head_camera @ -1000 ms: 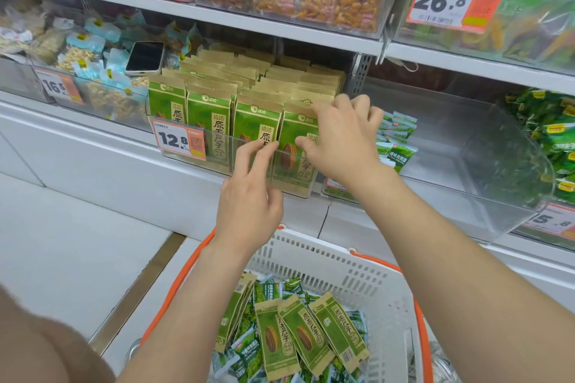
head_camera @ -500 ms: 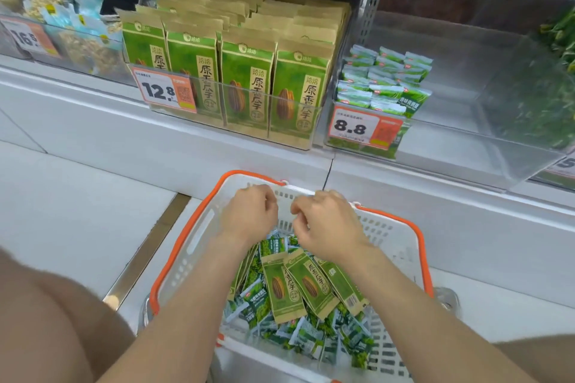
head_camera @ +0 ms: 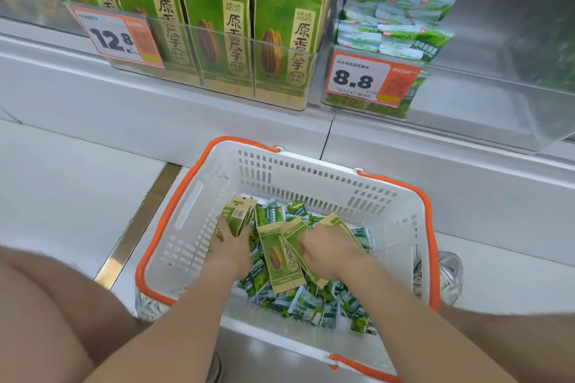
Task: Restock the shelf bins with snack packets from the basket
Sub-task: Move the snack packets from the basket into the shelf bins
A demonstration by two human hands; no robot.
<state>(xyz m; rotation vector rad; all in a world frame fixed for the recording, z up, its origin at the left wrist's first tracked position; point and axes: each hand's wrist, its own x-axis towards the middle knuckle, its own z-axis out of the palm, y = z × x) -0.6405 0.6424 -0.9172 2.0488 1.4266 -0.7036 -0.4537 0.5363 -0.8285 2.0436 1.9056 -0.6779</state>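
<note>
Tall packets, green-fronted with tan ends and a seed picture, lie in the white, orange-rimmed basket on a heap of small green sachets. My left hand wraps its fingers round a stack of them at the basket's 11 o'clock. My right hand is curled on more at centre. The basket sits on white floor, with a brass strip at 9 o'clock. At 12 o'clock the 12.8 bin stands full. The 8.8 bin at 1 o'clock has open room on its right.
</note>
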